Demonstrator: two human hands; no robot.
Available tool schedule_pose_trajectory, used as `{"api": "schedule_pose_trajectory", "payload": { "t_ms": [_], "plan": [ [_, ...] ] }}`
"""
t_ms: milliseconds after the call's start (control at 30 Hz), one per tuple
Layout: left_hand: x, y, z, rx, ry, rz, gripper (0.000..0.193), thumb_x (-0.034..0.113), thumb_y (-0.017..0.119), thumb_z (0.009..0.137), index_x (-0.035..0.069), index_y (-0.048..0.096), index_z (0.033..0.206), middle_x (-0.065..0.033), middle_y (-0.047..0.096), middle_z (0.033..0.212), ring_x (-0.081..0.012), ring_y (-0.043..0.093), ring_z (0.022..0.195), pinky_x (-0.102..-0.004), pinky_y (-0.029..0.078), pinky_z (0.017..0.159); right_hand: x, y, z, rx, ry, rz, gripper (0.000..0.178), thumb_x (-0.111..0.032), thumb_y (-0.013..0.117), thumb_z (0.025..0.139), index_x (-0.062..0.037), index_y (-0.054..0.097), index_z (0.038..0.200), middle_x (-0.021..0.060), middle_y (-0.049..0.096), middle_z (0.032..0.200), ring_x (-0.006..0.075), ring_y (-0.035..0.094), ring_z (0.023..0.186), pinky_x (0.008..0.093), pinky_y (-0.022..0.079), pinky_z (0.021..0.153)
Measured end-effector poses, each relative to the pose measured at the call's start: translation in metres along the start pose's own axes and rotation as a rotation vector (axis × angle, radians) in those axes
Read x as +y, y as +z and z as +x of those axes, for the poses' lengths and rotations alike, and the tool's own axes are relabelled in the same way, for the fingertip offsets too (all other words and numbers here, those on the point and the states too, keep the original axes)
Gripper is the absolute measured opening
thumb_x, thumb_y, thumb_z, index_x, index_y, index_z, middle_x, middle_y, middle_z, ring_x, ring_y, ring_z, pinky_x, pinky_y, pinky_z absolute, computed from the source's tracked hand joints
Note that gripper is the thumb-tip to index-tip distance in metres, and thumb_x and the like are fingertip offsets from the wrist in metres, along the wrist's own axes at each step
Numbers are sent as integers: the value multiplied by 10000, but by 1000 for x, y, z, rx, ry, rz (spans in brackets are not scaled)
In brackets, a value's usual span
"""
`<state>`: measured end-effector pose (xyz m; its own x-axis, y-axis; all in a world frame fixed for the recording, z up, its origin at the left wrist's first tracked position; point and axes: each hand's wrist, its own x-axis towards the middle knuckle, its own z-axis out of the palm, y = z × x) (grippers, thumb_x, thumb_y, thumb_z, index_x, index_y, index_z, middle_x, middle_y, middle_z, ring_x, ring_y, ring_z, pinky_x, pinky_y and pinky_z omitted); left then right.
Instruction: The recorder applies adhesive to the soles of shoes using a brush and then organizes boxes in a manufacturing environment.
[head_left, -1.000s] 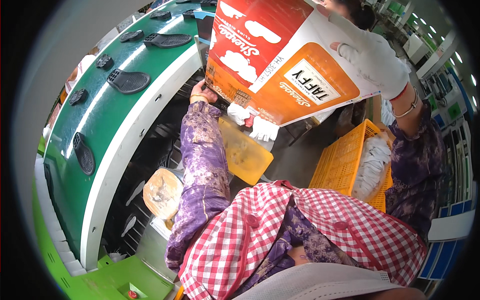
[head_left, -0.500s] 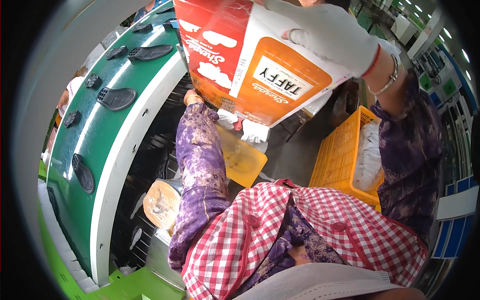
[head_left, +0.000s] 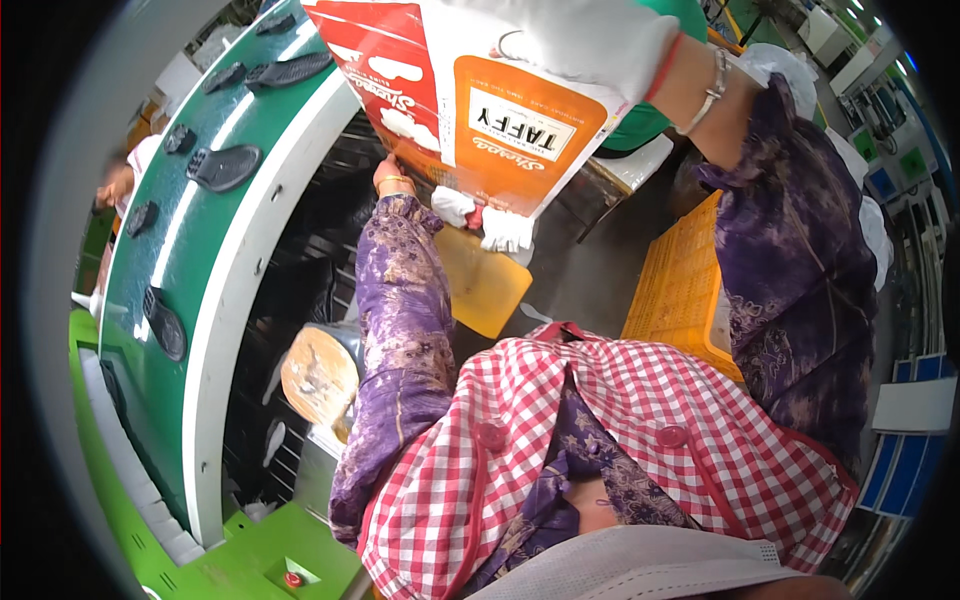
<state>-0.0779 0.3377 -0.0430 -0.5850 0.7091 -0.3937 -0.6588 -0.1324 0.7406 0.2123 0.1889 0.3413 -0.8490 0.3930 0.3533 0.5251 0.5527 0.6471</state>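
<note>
A big package (head_left: 445,90), printed in red, white and orange, stands tilted at the top; I cannot tell whether it is a carton or a stiff bag. My left hand (head_left: 391,176) is closed at its lower left edge, the fingertips partly hidden. Over its upper right part lies my right hand (head_left: 590,48) in a white glove, fingers bent against the package and partly out of sight. White gloves (head_left: 506,232) with a bit of red rest just under the package, on a yellow panel (head_left: 485,285).
Left of me, a green conveyor belt (head_left: 165,250) with a white rim carries several black shoe soles (head_left: 224,167). An orange crate (head_left: 675,275) stands at my right. A round tan-topped object (head_left: 320,373) sits beside my left forearm. Someone in green (head_left: 640,125) is behind the package.
The package and my right hand have shifted left and up in view. My left hand stays at the lower edge. Green clothing now shows behind the package.
</note>
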Motion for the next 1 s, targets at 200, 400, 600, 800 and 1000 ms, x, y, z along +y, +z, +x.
{"api": "schedule_pose_trajectory", "payload": {
  "t_ms": [200,400,600,800,1000],
  "plan": [
    [-37,-36,-26,-39,-12,204,360,256,588,824,62,586,1128,-50,608,1040,-182,526,829,-327,392,674,-4,21,-27,66,11,-45,417,-191,526,852,-114,514,1262,63,617,734,194,591,590,301,468,518],
    [-89,-66,-98,-181,65,347,491,137,603,814,-25,469,1258,-145,554,1165,-228,539,1005,-318,440,827,-11,39,-38,361,-225,298,380,-150,531,827,-137,589,1202,73,658,922,210,623,727,300,500,585],
    [-111,-106,-202,-84,182,398,501,139,583,828,-32,459,1282,-166,511,1272,-257,476,1173,-314,398,940,-18,25,-71,244,-85,227,411,-180,571,835,-126,528,1239,129,644,900,275,626,780,344,503,677],
    [-103,-160,-299,-139,144,412,446,154,568,866,-20,478,1267,-144,505,1288,-225,443,1222,-319,341,1007,-11,22,-84,374,-59,421,431,-255,615,855,-114,513,1249,171,617,892,313,607,803,359,483,718],
    [-74,-243,-401,-140,80,241,290,146,549,906,-26,562,1138,-127,632,1075,-176,607,991,-273,453,874,-58,18,-161,930,220,729,299,-197,509,929,69,604,1028,141,656,945,220,632,796,300,515,710]
  ]
}}
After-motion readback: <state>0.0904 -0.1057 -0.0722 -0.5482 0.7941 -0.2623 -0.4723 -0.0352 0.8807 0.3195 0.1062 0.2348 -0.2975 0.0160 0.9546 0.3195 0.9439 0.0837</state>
